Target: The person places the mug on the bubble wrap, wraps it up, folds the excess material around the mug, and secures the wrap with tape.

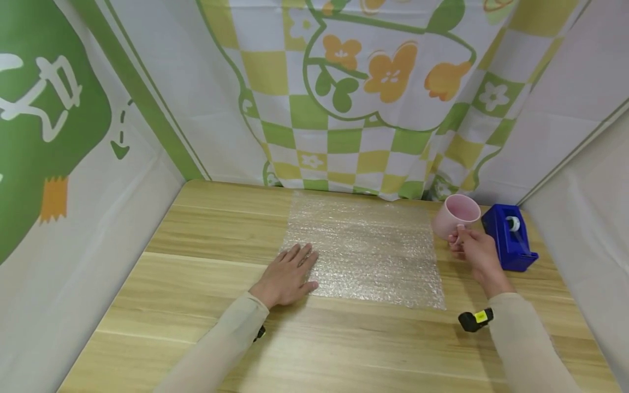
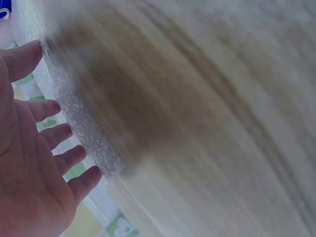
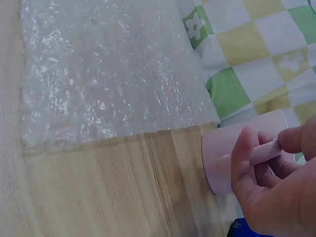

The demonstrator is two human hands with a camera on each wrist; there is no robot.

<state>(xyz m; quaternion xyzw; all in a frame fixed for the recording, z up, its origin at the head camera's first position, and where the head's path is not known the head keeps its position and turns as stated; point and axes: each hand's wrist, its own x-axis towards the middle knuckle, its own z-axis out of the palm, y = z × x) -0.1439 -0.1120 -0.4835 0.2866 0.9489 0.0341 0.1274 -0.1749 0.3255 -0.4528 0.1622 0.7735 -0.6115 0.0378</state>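
Observation:
A clear sheet of bubble wrap (image 1: 363, 251) lies flat on the wooden table. On its left edge is my left hand (image 1: 287, 275), fingers spread and straight; the left wrist view shows its fingertips (image 2: 63, 129) at the bubble wrap's edge. By the handle, my right hand (image 1: 479, 251) grips a pink mug (image 1: 449, 218), just right of the sheet. In the right wrist view the fingers and thumb close round the mug's handle (image 3: 266, 152). Whether the mug's base touches the table, I cannot tell.
A blue tape dispenser (image 1: 508, 237) with a roll of tape stands right of the mug, close to my right hand. Behind the table's (image 1: 211, 218) back edge hangs a checked, flowered curtain (image 1: 344, 120). White fabric walls rise at both sides.

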